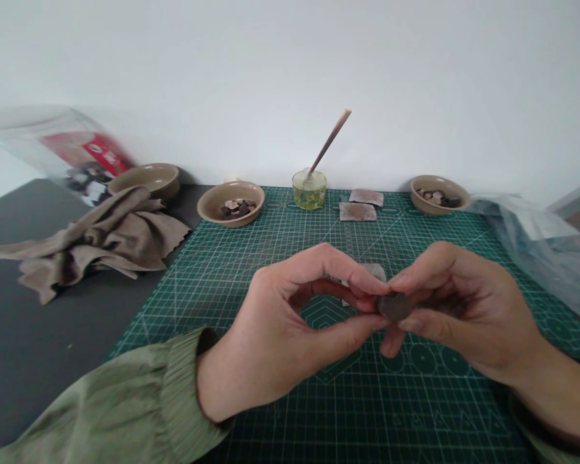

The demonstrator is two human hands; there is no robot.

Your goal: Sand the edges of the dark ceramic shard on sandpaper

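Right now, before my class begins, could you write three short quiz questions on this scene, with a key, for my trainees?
1. What is pinched between the left hand and right hand? A: cloth; B: disc; C: bag.
2. True or false: the stick leans in the cup.
3. How many bowls are in view?

Key:
1. B
2. True
3. Three

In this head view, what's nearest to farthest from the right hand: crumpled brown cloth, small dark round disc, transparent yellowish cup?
1. Small dark round disc, at the right hand's fingertips.
2. Transparent yellowish cup, back middle.
3. Crumpled brown cloth, far left.
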